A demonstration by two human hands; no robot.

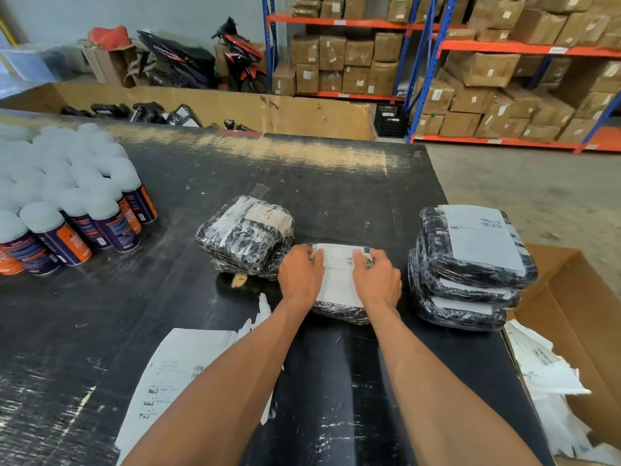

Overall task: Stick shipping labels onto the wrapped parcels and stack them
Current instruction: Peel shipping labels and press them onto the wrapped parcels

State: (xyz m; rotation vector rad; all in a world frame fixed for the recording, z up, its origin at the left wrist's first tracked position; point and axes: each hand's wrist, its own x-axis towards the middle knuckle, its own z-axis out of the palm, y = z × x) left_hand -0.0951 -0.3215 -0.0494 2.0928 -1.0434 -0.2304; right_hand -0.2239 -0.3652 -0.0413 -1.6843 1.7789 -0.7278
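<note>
At the far left of my scuffed black worktable (336, 183) stands a crowd of purple-and-orange spray cans with pale grey caps (111, 216), packed close together and upright. Nearer to me, under my left forearm, lies a white sheet of printed shipping labels (174, 368), flat on the table with its right edge torn and ragged.

Left of centre sits a small pile of black parcels wrapped in clear plastic film (247, 238), with no full label on the top one, only strips of white tape and a brownish patch. It lies just beside my left hand.

My left hand (300, 275) rests palm-down with fingers spread flat over the left side of a white shipping label (337, 280), which lies on top of a black film-wrapped parcel (339, 312) in the middle of the table. My right hand (379, 279) presses the label's right side the same way, fingers flat and curled a little over the far edge. Neither hand grips anything; both lie open against the paper.

To the right, near the table's edge, stands a stack of three labelled black wrapped parcels (470, 264), the top one showing a large white label with a barcode. Beyond the table edge on the right is an open brown cardboard box (571, 297) holding white peeled backing papers (544, 368).
</note>
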